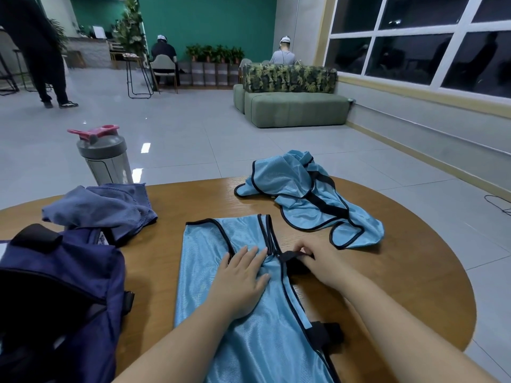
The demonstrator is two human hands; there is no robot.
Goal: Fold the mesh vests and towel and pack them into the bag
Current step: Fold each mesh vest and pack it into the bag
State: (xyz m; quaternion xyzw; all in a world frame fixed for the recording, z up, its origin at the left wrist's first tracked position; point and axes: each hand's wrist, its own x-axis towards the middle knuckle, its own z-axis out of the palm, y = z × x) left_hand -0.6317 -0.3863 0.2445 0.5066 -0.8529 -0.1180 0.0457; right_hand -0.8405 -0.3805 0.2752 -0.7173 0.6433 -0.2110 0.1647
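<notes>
Flat under the open left hand (243,275), the slippery, limp mesh vest (210,272) needs pinning while the right hand (312,261) pinches its black strap (293,255).

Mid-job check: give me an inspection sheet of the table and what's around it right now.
Surface: round wooden table.
Job's things: flat mesh vest spread in front; crumpled mesh vest at the far right; blue towel bunched at the far left; navy bag at the left, open.
Clutter: shaker bottle behind the towel.
Grippers: left hand pressed flat on the spread vest; right hand pinching its black strap.
Cables: one dark cable on the floor at the far right.
Surroundings: green sofa, windows, people in the background.
</notes>
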